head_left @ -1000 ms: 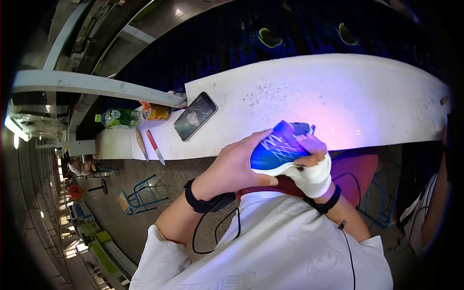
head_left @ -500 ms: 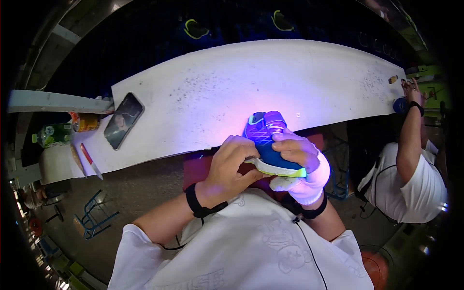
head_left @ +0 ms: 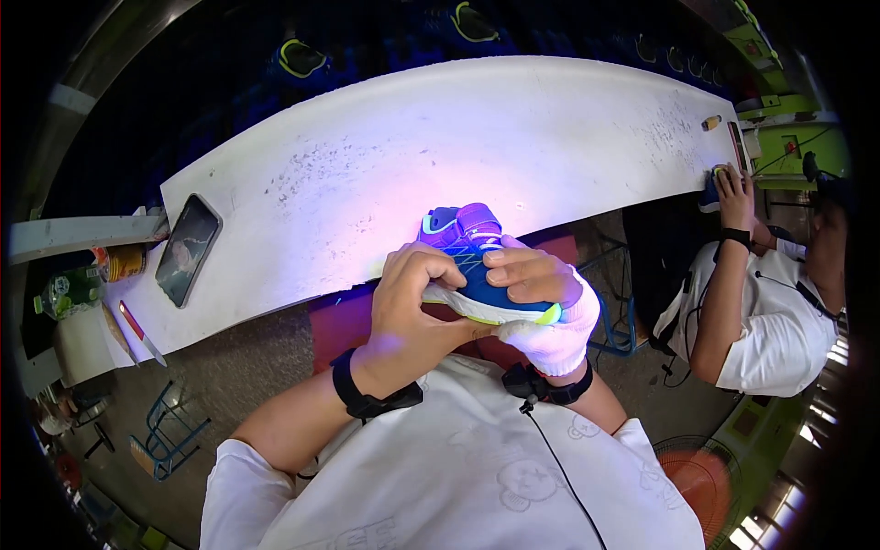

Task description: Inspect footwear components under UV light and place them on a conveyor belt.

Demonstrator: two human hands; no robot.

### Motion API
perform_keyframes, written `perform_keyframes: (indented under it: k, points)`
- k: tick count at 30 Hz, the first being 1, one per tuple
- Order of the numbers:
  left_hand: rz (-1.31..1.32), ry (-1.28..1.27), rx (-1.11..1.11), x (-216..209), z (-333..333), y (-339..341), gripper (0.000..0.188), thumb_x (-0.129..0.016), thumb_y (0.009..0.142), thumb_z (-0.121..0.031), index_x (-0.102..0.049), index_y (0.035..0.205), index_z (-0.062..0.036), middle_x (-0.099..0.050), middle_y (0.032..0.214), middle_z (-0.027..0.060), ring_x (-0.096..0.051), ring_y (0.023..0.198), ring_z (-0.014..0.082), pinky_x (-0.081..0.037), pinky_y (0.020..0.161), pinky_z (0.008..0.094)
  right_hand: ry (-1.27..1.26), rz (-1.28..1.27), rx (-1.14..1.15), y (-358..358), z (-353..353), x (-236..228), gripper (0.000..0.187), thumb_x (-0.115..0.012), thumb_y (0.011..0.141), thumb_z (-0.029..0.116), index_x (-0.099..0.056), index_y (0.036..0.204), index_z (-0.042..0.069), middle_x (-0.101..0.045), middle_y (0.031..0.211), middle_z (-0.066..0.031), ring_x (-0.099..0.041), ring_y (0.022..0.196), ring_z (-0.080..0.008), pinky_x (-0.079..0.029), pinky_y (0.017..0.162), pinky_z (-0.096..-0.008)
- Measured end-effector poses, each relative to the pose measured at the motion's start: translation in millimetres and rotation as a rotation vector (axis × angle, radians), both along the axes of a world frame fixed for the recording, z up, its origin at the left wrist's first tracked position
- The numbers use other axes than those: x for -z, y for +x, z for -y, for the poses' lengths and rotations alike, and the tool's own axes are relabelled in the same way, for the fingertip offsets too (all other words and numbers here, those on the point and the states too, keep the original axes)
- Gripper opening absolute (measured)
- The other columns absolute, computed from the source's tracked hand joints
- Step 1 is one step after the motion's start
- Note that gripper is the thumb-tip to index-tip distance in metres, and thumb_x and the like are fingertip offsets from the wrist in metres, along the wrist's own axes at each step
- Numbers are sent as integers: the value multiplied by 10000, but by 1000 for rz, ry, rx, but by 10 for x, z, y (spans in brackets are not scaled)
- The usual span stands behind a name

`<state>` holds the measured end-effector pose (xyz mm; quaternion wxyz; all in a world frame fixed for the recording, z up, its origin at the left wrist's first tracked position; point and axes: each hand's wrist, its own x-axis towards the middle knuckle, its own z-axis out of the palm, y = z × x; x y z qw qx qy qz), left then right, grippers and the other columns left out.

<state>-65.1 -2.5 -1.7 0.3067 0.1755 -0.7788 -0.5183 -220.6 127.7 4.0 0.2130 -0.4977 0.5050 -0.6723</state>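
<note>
A: Count of items in view?

B: One shoe [head_left: 472, 266], blue and purple with a white sole; one phone [head_left: 187, 248]; one white table [head_left: 568, 128]; two hands of the wearer; one co-worker [head_left: 770, 312] at right.

A: Position of the shoe?

B: Held on its side between both hands, just above the table's near edge, in front of the chest.

A: State of the hands?

B: Left hand [head_left: 412, 307], bare, fingers curled, grasping the toe end and sole. Right hand [head_left: 541, 302], in a white fingerless glove, fingers bent over the upper, clasping the heel end.

A: The phone?

B: Flat on the table's left end, well apart from the shoe.
</note>
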Motion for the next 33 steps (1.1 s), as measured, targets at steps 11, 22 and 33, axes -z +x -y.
perform_keyframes:
  k: [11, 22, 33]
  points:
    - [279, -357, 214, -101, 231, -309, 512, -970, 675, -149, -642, 1053, -45, -634, 1214, 165, -603, 1177, 363, -542, 965, 472, 472, -242, 177, -454, -377, 134, 509, -936, 788, 155, -772, 1255, 39, -760, 1310, -226, -781, 1119, -322, -615, 983, -390]
    - [55, -255, 209, -781, 1057, 59, 779, -1010, 694, -232, -715, 1393, -57, -766, 1269, 97, -693, 1154, 289, -526, 1068, 419, 389, 80, 222, -287, 493, 141, 858, -551, 1024, 755, -688, 1288, -49, -734, 1175, -128, -700, 1102, -219, -539, 962, -349]
    - [471, -231, 187, -810, 1119, 104, 792, -1007, 677, -499, -703, 1235, -28, -791, 981, 152, -785, 888, 355, -612, 853, 425, -83, 561, -153, -49, 1210, -263, 133, -674, 976, 132, -648, 907, 21, -621, 1055, -102, -590, 943, -188, -496, 896, -332]
